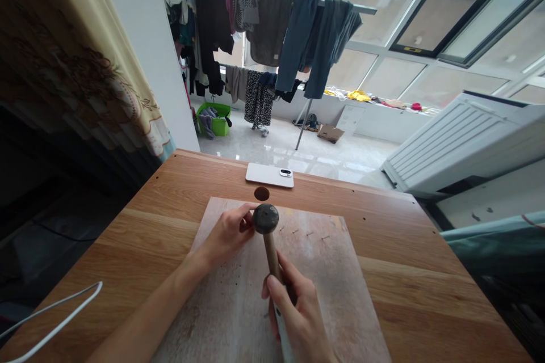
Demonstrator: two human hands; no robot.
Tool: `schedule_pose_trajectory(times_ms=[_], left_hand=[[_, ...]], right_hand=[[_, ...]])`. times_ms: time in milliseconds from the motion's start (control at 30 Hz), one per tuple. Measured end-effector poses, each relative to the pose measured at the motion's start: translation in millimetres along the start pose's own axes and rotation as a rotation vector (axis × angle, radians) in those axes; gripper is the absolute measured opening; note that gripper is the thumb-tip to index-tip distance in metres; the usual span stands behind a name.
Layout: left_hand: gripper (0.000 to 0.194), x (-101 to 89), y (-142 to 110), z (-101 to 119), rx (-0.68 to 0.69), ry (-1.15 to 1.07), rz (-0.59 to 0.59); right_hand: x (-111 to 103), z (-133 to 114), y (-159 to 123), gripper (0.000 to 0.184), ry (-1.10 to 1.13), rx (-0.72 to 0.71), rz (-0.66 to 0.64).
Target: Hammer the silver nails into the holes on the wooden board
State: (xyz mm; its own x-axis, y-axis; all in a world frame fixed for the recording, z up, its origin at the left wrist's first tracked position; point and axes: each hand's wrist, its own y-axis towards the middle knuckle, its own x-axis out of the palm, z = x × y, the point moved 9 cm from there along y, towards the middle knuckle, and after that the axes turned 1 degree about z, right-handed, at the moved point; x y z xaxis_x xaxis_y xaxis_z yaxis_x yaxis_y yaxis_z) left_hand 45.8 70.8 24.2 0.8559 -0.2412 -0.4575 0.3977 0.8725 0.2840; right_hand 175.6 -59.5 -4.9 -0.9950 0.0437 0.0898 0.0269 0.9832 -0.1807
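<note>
We have a worn, pale wooden board [336, 283] lying on the desk [409, 272], and we place everything by it. Toward the board's far edge, right of its middle, four small nails [295, 232] form a row, apparently set upright or slightly tilted in its surface. Our right hand [298, 300] is over the middle of the board, its grip clamped around the handle of a round-headed hammer [266, 219]. The dark head is over the far part of the board, left of the nail row. Our left hand [233, 232] is at the board's far left part, thumb and fingers gathered just beside the hammer head; that head hides the fingertips, so we cannot tell whether this grip is closed on a nail. Just beyond the board are a round hole [261, 193] in the desk and a white smartphone [268, 175].

We judge the step in hand to be lining up a blow at the left end of the row. The next move would call for a steady left hand, fingertips clear of the striking face, and a short, straight tap.
</note>
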Motion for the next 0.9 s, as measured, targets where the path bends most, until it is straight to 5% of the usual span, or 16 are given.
schedule_pose_trajectory(times_ms=[233, 400, 533, 600, 733, 900], left_hand=[[0.02, -0.6, 0, 0, 0.003, 0.021, -0.006], [0.019, -1.1, 1, 5, 0.029, 0.079, 0.02], [0.011, -9.1, -5, 33, 0.119, 0.323, 0.133], [0.005, 5.5, -13, 56, 0.199, 0.376, 0.015], [0.009, 65.8, -47, 93, 0.368, 0.524, -0.44], [0.015, 112.1, -66, 101, 0.369, 0.695, -0.557]], right_hand=[[-1, 0, 4, 0.058, 0.002, 0.006, -0.03], [-11, -17, 3, 0.056, 0.11, -0.064, 0.074], [-34, -35, 4, 0.046, 0.242, -0.144, 0.205], [-47, -41, 4, 0.041, 0.306, -0.153, 0.268], [-64, -45, 4, 0.026, 0.377, -0.15, 0.364], [-66, -48, 4, 0.023, 0.394, -0.173, 0.393]])
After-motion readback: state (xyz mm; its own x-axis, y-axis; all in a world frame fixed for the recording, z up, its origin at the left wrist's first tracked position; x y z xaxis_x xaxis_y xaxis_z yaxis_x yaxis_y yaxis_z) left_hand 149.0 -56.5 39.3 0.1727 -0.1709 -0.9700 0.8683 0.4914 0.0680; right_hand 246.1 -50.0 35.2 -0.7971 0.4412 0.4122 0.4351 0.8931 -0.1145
